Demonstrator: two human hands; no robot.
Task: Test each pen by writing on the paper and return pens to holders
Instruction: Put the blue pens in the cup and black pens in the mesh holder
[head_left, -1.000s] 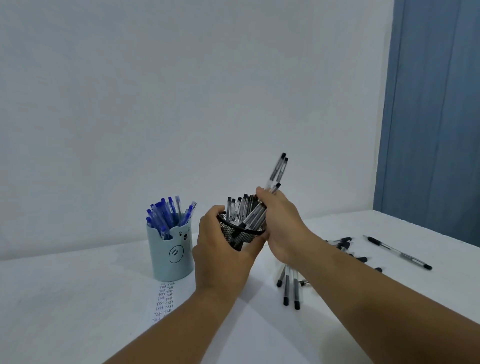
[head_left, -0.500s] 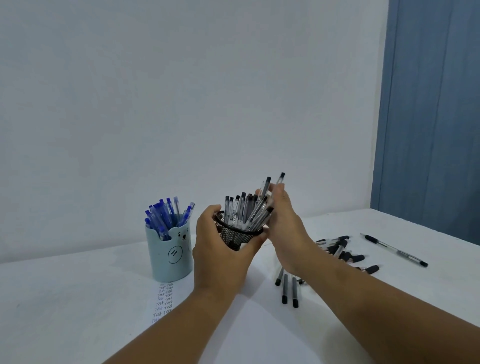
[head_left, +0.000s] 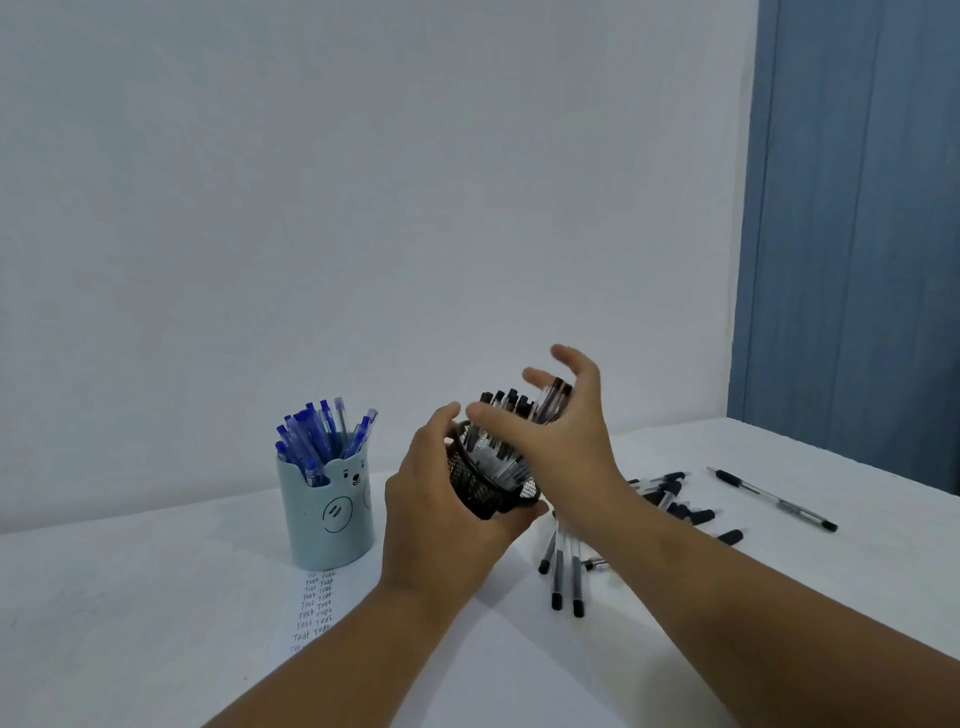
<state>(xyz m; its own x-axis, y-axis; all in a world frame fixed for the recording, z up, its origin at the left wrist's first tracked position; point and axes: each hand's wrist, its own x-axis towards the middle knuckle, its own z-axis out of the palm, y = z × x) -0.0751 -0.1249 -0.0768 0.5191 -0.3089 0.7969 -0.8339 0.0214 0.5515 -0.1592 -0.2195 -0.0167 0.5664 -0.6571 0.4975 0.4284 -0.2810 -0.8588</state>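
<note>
My left hand (head_left: 441, 514) grips a black mesh pen holder (head_left: 485, 488), lifted off the table and tilted toward me. Several black pens (head_left: 506, 410) stand in it. My right hand (head_left: 563, 441) hovers over the holder's mouth with fingers spread, touching the pen tops and holding nothing. To the left stands a light blue bear holder (head_left: 330, 512) full of blue pens (head_left: 317, 434). A sheet of paper (head_left: 314, 608) with rows of the word "Test" lies in front of it. Several loose black pens (head_left: 566, 577) lie on the table to the right.
One black pen (head_left: 776, 500) lies apart at the far right of the white table (head_left: 130, 623). A pale wall rises behind, and a blue door or panel (head_left: 852, 234) stands at the right.
My right hand let go of the pens it was pushing into the mesh holder and opened above them. The holder tilted more toward me in my left hand.
</note>
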